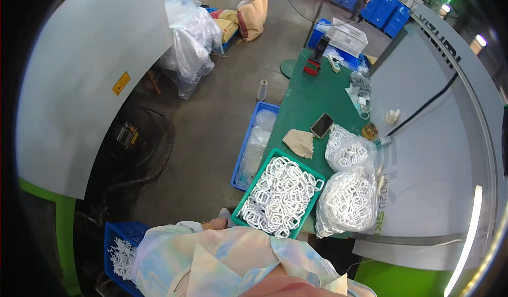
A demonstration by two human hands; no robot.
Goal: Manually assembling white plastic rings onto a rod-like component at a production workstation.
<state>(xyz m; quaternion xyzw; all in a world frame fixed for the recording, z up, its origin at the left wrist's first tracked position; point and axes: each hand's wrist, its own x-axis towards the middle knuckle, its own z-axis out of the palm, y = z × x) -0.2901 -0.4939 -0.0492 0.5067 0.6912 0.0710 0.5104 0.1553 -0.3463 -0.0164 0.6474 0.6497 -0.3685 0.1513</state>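
My left hand shows at the lower middle, past a pale tie-dye sleeve and a thin bracelet. It is beside the near left corner of a green basket, and its fingers are too hidden to read. White plastic links, shaped like rounded frames, fill this basket at the near end of the green table. My right hand is out of sight. Right of the basket, clear plastic bags hold more such white links.
A beige cloth and a phone lie beyond the basket. A blue crate of plastic bags stands left of the table. A blue bin with thin white pieces sits at lower left. Large grey machines flank both sides.
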